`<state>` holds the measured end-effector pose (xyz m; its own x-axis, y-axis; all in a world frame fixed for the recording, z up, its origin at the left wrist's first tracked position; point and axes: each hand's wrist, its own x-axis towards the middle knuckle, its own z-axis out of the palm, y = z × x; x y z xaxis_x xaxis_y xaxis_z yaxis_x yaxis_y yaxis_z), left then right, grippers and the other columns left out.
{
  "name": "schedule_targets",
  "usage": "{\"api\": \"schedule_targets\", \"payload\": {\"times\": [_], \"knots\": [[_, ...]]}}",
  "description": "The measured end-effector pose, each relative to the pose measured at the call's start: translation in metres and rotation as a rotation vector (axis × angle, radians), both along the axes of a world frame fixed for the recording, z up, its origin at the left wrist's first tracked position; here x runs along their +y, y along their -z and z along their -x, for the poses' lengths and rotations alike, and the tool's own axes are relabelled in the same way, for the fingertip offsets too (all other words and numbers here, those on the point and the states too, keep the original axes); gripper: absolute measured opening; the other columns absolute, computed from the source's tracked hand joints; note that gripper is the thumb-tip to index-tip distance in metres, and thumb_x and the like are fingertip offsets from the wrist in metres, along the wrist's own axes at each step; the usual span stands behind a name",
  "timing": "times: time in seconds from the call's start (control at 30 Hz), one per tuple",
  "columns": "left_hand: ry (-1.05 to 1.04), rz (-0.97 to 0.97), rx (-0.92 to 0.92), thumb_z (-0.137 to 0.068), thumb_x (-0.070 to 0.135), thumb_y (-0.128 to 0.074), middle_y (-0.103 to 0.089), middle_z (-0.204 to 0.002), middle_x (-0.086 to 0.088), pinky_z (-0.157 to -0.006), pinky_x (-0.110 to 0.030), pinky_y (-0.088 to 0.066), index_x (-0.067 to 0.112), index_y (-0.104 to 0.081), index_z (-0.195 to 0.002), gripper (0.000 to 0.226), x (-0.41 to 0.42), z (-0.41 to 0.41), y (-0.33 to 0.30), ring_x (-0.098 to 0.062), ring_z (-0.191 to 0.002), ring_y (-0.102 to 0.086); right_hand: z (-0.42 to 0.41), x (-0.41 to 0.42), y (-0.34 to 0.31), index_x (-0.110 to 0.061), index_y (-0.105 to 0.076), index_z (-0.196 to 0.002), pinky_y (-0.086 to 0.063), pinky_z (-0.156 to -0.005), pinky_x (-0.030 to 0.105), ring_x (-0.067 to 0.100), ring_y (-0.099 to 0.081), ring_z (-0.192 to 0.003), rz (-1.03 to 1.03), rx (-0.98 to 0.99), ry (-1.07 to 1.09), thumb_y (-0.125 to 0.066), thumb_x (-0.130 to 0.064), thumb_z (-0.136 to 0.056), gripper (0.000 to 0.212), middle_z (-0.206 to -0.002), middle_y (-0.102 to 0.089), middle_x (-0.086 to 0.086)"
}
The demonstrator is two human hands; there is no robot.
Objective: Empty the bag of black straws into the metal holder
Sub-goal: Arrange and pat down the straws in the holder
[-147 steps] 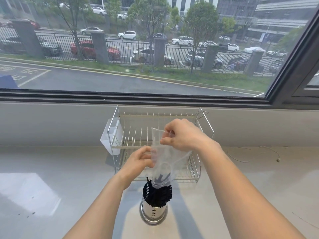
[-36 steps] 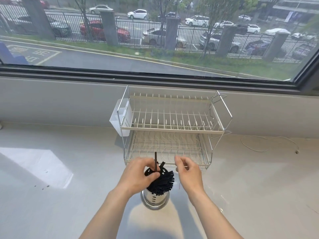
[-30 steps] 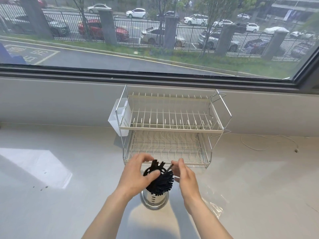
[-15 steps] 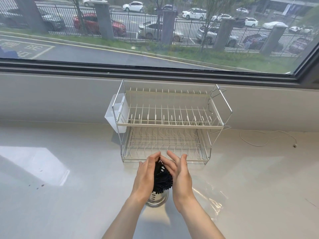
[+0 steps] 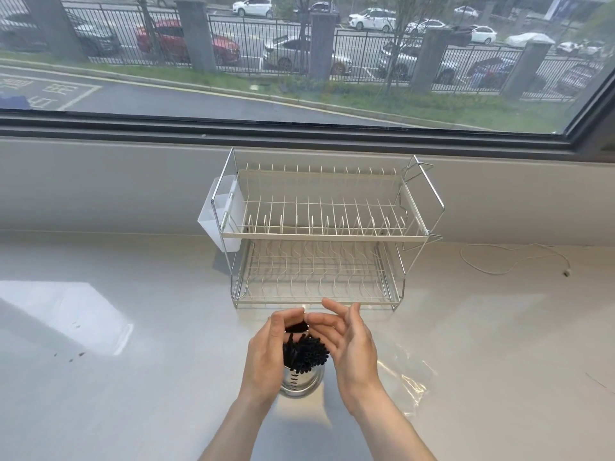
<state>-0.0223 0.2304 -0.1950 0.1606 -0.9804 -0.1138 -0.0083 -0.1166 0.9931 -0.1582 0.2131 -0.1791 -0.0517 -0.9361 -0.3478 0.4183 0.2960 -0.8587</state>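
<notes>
A shiny metal holder (image 5: 301, 384) stands on the pale counter, just in front of a dish rack. Several black straws (image 5: 307, 356) stick out of its top in a tight bundle. My left hand (image 5: 266, 357) cups the left side of the bundle, with its fingers curled over the straw tips. My right hand (image 5: 349, 344) is just right of the straws, palm turned toward them and fingers spread, holding nothing. The clear plastic bag (image 5: 407, 377) lies flat and crumpled on the counter to the right of the holder.
A two-tier wire dish rack (image 5: 319, 234) stands behind the holder against the window ledge, with a white plastic cup (image 5: 216, 217) hung on its left end. A thin white cable (image 5: 515, 261) lies at the back right. Bare counter spreads left and right.
The bag went from held over the holder to lying on the counter. Both hands then closed around the straws. My right hand has just drawn slightly away and spread its fingers.
</notes>
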Motion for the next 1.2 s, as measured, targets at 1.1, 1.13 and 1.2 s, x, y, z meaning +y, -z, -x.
{"api": "schedule_targets", "payload": {"times": [1.1, 1.13, 1.2], "knots": [[0.456, 0.194, -0.773, -0.081, 0.041, -0.071, -0.038, -0.136, 0.037, -0.123, -0.016, -0.007, 0.038, -0.027, -0.155, 0.086, 0.010, 0.011, -0.002, 0.047, -0.116, -0.002, 0.032, -0.015, 0.009, -0.005, -0.065, -0.125, -0.046, -0.111, 0.045, 0.033, -0.066, -0.122, -0.139, -0.171, 0.235, -0.034, -0.038, -0.108, 0.049, -0.118, -0.074, 0.023], [0.466, 0.191, -0.774, -0.081, 0.040, -0.071, -0.039, -0.137, 0.035, -0.122, -0.015, -0.005, 0.037, -0.025, -0.156, 0.088, 0.010, 0.012, -0.002, 0.046, -0.117, -0.001, 0.034, -0.014, 0.010, -0.006, -0.065, -0.127, -0.045, -0.112, 0.044, 0.032, -0.064, -0.125, -0.152, -0.121, 0.222, -0.035, -0.040, -0.108, 0.049, -0.121, -0.073, 0.021], [0.469, 0.173, -0.773, -0.078, 0.039, -0.071, -0.039, -0.142, 0.032, -0.121, -0.012, -0.001, 0.035, -0.022, -0.157, 0.093, 0.009, 0.015, 0.000, 0.044, -0.121, 0.000, 0.034, -0.009, 0.015, -0.011, -0.063, -0.133, -0.039, -0.117, 0.043, 0.028, -0.058, -0.132, -0.182, -0.030, 0.157, -0.034, -0.045, -0.107, 0.052, -0.132, -0.068, 0.016]]}}
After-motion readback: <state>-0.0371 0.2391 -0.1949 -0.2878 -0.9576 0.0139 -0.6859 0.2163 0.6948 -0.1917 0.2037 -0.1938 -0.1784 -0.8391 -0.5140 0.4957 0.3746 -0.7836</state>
